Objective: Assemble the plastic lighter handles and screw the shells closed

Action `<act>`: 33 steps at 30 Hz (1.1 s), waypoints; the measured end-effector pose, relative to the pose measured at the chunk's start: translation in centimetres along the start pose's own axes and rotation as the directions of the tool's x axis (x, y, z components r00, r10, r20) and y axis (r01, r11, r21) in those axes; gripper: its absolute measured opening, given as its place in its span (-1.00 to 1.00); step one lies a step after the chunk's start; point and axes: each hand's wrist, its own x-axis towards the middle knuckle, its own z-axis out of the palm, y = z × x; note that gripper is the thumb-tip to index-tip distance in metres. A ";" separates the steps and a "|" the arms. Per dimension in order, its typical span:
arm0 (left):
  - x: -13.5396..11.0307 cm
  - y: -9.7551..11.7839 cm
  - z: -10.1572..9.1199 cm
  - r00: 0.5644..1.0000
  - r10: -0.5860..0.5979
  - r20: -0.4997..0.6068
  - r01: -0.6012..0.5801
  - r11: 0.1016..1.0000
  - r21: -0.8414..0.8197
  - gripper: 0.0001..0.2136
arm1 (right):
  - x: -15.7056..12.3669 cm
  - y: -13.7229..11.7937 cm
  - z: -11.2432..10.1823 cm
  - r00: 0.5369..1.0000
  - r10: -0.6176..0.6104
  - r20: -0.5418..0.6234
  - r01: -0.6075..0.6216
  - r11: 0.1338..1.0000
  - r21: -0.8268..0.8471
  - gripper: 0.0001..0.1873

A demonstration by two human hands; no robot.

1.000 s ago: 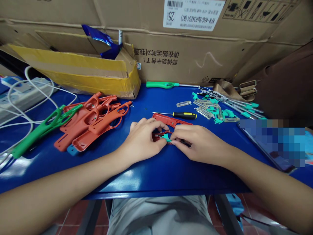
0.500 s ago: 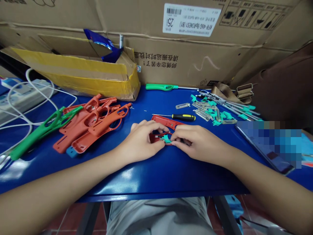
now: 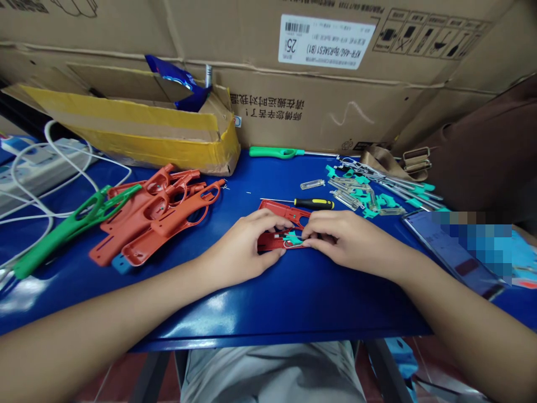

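Note:
My left hand (image 3: 247, 240) is curled around the left end of an open red lighter casing half (image 3: 268, 242), its thumb along the near edge. Inside that half sits a teal plastic piece (image 3: 292, 238) with a thin white wire (image 3: 289, 246) looping beside it. My right hand (image 3: 335, 238) has thumb and fingers pinched together at the casing's right end, close against the teal piece; what lies between the fingertips is hidden. Just behind both hands lies the other red casing half (image 3: 279, 209), partly covered by my fingers.
Red lighter casings (image 3: 168, 218) are piled on the left beside a green casing (image 3: 62, 238). A screwdriver (image 3: 314, 203) and a green lighter (image 3: 277, 152) lie behind my hands. Clear fuel tanks (image 3: 348, 193), metal rods (image 3: 390, 182) and a phone (image 3: 453, 252) are at the right.
My right hand has shifted slightly right and its pinch has moved with it. The teal piece now sits a little further right, and the white wire loop shows more plainly.

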 end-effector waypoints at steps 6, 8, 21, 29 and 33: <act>-0.2 -0.1 -0.1 1.000 0.031 -0.002 -0.031 0.994 0.105 -0.66 | -0.3 -0.1 -0.3 1.000 0.029 -0.001 -0.028 0.999 0.042 -0.91; -0.1 0.2 -0.6 0.999 0.034 -0.006 -0.032 0.979 0.199 -0.62 | -0.2 -0.1 -0.4 0.999 0.048 -0.019 -0.046 0.995 0.086 -0.92; 0.8 -1.3 -3.6 0.989 -0.016 -0.149 0.092 0.850 0.519 -0.77 | -0.1 -0.3 0.1 0.997 0.071 -0.036 -0.071 0.997 0.014 -0.94; 0.7 -0.4 -3.6 0.994 0.109 0.012 -0.103 0.892 0.440 -0.77 | 0.2 0.7 -0.7 0.979 0.110 -0.174 -0.111 0.994 0.003 -0.89; 0.5 0.4 -4.2 0.965 0.195 0.173 -0.257 0.828 0.499 -0.83 | -0.2 3.1 -2.1 0.862 0.295 -0.411 -0.395 0.900 -0.183 -0.95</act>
